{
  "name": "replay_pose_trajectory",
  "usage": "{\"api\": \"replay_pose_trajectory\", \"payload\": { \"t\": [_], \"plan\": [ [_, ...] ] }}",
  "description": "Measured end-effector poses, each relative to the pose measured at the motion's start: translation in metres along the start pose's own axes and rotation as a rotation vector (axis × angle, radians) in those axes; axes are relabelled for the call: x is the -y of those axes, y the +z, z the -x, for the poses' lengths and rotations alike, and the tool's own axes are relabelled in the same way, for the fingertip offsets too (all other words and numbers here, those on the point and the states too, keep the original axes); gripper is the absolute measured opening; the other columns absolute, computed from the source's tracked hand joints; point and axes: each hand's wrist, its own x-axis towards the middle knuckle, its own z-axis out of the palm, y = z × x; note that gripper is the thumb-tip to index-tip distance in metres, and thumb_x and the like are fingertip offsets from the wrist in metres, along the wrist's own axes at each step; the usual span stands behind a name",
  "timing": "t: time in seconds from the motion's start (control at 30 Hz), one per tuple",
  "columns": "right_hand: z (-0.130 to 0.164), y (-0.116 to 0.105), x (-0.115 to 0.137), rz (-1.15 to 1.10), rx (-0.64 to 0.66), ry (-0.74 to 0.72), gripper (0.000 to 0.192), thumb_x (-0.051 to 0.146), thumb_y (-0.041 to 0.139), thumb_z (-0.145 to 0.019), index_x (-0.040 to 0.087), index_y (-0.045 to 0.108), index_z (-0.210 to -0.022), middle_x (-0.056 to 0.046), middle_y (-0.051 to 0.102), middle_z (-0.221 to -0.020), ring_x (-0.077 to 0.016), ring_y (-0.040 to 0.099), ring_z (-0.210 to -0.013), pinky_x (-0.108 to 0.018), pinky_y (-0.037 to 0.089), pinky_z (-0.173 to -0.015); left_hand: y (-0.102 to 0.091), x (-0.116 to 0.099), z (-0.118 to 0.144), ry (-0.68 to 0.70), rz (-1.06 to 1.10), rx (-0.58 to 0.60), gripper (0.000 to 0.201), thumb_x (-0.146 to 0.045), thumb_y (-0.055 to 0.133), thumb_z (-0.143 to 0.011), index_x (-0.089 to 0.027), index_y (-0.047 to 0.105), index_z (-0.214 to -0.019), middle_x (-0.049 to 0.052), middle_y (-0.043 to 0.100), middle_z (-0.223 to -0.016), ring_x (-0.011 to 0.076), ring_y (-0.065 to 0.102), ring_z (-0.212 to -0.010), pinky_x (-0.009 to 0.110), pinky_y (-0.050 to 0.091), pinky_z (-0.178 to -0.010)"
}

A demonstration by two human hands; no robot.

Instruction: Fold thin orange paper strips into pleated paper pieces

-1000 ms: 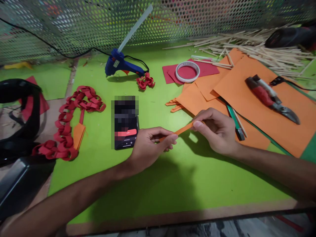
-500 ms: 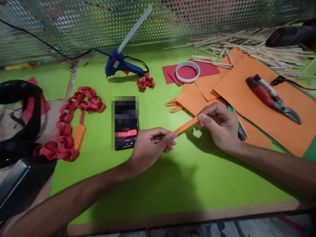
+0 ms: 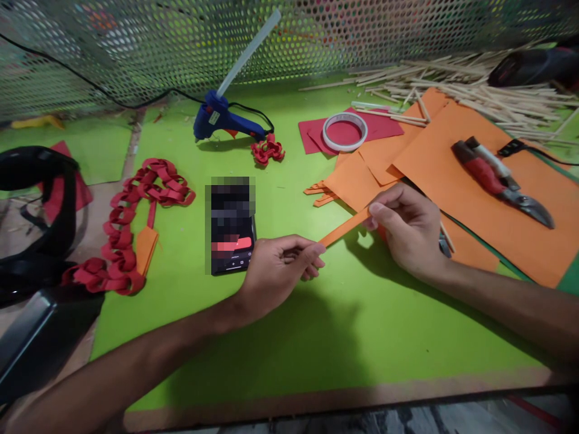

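Nearest the camera, two bare forearms reach in over the green tabletop, and between them an orange paper strip is stretched just above the surface, tilted so that its right end sits higher and farther away. The left hand is closed on the strip's near end, thumb and fingertips pinched together around it. The right hand pinches the far end between thumb and forefinger, the other fingers curled under. Just left of the left hand lies a phone flat on the tabletop, its screen lit. Farther left, a red paper chain snakes across the green sheet, with a small orange piece lying against it. Behind the right hand a spread of orange paper sheets overlaps, a few cut orange strips poking out at their left edge, and red-handled pliers rest on top of the sheets to the right. Beyond these sits a roll of tape on a red sheet, and to its left a blue glue gun with a small red paper cluster beside its cable. A heap of thin wooden sticks lies at the far right, in front of the perforated metal screen.
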Motion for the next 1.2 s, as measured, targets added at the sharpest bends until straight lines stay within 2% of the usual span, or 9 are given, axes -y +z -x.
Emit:
{"api": "replay_pose_trajectory", "payload": {
  "t": [0.4,0.87,1.2],
  "plan": [
    [-0.0019,-0.0019,-0.0054,-0.015,-0.029,0.015,0.012,0.03,0.069,-0.092,0.027,0.062,-0.083,0.003,0.062,-0.066,-0.0124,0.059,-0.057,-0.029,0.049,-0.053,-0.0002,0.0015,0.0008,0.007,0.009,-0.009,0.022,-0.033,0.073,-0.09,-0.014,0.074,-0.082,0.003,0.074,-0.071,0.01,0.067,-0.055,0.018,0.056,-0.051],
    [-0.002,-0.0002,-0.0031,-0.043,-0.021,0.024,0.012,0.026,0.069,-0.092,0.026,0.062,-0.082,0.003,0.061,-0.066,-0.0113,0.058,-0.057,-0.029,0.05,-0.056,-0.0002,-0.0005,0.0024,0.018,0.017,-0.001,0.023,-0.033,0.072,-0.091,-0.013,0.071,-0.08,0.003,0.072,-0.068,0.0094,0.066,-0.054,0.017,0.055,-0.05],
    [-0.003,-0.0004,-0.0025,-0.032,-0.005,0.025,0.012,0.027,0.069,-0.092,0.026,0.063,-0.082,0.003,0.063,-0.066,-0.0107,0.059,-0.057,-0.027,0.05,-0.056,-0.0023,0.0029,0.0029,0.032,-0.008,0.021,0.024,-0.037,0.071,-0.092,-0.015,0.072,-0.083,0.004,0.073,-0.073,0.0103,0.067,-0.06,0.019,0.056,-0.055]
  ]
}}
